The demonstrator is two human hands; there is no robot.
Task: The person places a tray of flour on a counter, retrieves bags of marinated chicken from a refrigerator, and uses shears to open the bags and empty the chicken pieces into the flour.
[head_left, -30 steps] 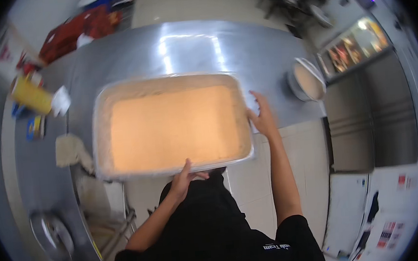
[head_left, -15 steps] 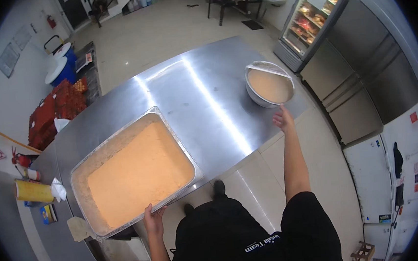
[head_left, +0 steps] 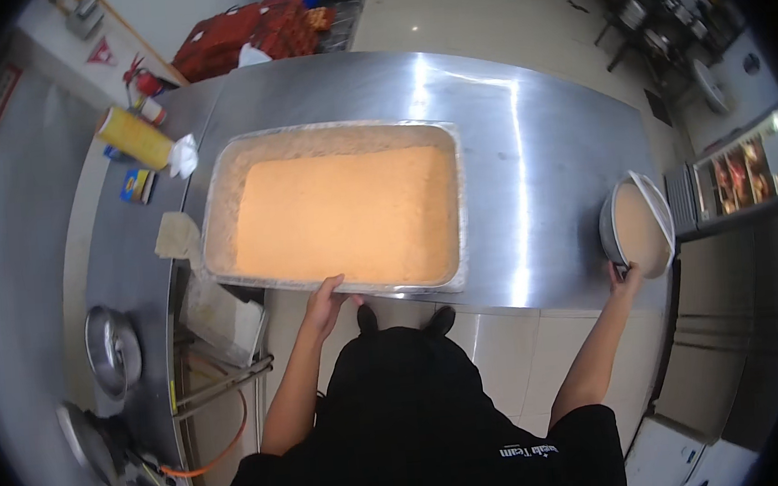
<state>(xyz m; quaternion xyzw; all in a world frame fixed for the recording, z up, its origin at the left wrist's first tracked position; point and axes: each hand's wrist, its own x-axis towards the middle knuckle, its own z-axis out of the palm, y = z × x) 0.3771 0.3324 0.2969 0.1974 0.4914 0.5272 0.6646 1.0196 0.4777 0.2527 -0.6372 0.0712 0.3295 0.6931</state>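
A large metal tray lies on the steel table, holding a wide layer of orange crumb-like powder. My left hand is closed over the tray's near rim, its fingers on the edge and its thumb out of clear sight. At the table's right end stands a round grey basin, with a pale tan content and a white strip across its right side. The near edge of that basin is in my right hand, fingers wrapped at the rim.
A beige cloth lies at the tray's left corner. On the left counter are a yellow roll, a small blue box and a metal bowl. Red crates sit beyond the table. A glass-door fridge stands at the right.
My right hand has gone from just short of the basin to holding its near edge. The view has turned leftward. My left hand remains at the tray's near rim.
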